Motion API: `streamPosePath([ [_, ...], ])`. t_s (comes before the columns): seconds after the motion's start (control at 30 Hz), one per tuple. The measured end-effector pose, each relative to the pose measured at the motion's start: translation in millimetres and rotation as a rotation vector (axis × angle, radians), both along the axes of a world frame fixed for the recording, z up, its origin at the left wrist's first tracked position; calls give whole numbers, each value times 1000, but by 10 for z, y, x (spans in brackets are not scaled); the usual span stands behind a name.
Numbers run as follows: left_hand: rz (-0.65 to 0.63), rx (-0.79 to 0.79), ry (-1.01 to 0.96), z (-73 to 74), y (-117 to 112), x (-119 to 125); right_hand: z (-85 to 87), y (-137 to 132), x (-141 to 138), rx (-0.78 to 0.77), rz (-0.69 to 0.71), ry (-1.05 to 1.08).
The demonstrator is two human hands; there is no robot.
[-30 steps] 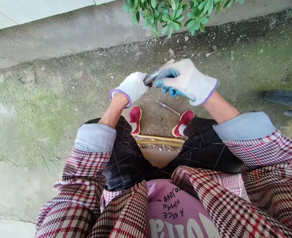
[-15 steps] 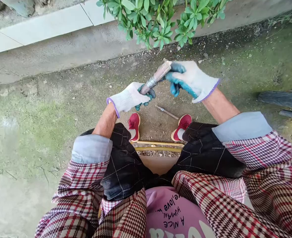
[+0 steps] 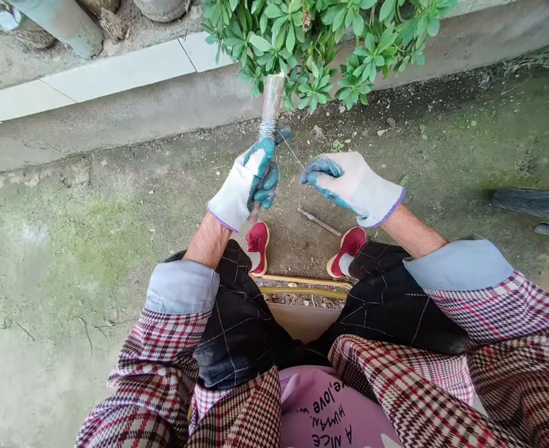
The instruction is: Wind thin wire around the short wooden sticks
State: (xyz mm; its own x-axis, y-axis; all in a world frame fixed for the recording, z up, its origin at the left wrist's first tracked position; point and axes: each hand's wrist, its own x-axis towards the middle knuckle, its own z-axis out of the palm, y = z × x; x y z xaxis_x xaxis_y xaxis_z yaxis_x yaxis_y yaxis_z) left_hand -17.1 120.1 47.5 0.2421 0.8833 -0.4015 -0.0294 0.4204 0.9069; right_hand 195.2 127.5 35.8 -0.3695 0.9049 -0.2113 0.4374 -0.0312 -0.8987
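Note:
My left hand (image 3: 251,177), in a white glove with a blue-green coated palm, is closed round a wooden stick (image 3: 273,96) held nearly upright. Thin silvery wire (image 3: 267,129) is wound in several turns about the stick, just above my fingers. From that winding a loose length of wire (image 3: 293,152) runs taut down to my right hand (image 3: 344,183). That hand, gloved alike, pinches the wire's end between thumb and fingers, apart from the stick. Below the hands a thinner stick (image 3: 319,221) lies on the ground between my red shoes.
A leafy green bush (image 3: 312,50) overhangs a low concrete wall (image 3: 129,118) topped with pale tiles (image 3: 116,74). Pots (image 3: 64,28) stand behind it at the upper left. A dark object (image 3: 533,202) juts in from the right. Yellowish seat bars (image 3: 302,290) show between my legs.
The stick has swung from leaning right to nearly upright, and its top has moved left. My right hand has come away from its top end and lower, with wire now stretched between.

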Motion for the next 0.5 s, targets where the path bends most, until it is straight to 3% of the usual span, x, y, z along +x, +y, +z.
streamPosePath([
  [0.23, 47, 12, -316, -13, 106, -87, -21, -48, 4, -136, 59, -61],
  [0.33, 57, -14, -261, 40, 135, -123, -77, -22, -19, -222, 19, -5],
  [0.5, 182, 35, -42, 105, 159, -162, -270, 166, 49, -299, -127, 25],
])
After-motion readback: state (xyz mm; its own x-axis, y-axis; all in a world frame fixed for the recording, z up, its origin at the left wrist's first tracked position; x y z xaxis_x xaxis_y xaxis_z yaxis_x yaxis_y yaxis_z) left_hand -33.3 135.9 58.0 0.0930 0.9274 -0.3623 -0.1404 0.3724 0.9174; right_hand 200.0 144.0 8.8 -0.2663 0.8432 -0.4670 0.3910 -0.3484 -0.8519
